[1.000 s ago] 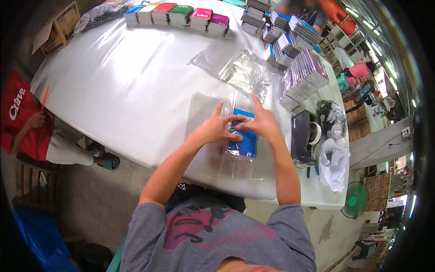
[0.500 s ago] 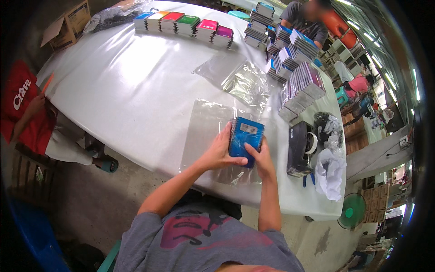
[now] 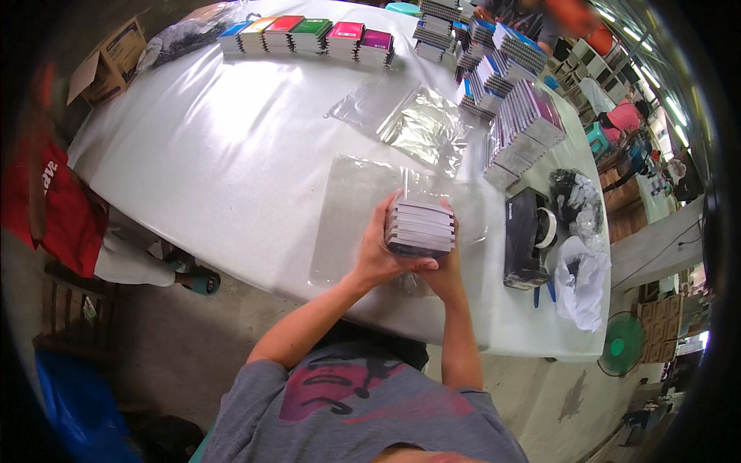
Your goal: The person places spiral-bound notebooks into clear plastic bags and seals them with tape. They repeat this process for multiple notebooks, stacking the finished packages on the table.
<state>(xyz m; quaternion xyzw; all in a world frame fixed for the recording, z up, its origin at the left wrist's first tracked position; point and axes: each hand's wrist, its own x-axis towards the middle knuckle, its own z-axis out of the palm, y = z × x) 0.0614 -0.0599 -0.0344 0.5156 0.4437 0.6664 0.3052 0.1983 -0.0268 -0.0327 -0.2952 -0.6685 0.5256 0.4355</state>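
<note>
Between my two hands is a small stack of spiral notebooks (image 3: 420, 225), tilted so that its white page edges face up at me. My left hand (image 3: 377, 245) grips the stack's left side, its thumb along the lower edge. On the right side my right hand (image 3: 446, 266) is closed on the same stack, its fingers largely hidden behind it. Beneath lies a clear plastic bag (image 3: 340, 220), flat on the white-covered table (image 3: 193, 162). More clear plastic bags (image 3: 428, 127) lie just beyond it.
Colourful notebook stacks (image 3: 312, 35) line the far edge. Taller notebook piles (image 3: 525, 127) stand at right, near a black tape dispenser (image 3: 525, 243) and crumpled plastic (image 3: 580, 282). A person in red (image 3: 54, 208) is at the left; another is beyond the piles. A cardboard box (image 3: 108, 65) sits far left.
The notebook stack has been tipped up: its blue cover faced me before, and now its page edges do. Both hands have shifted their hold around it.
</note>
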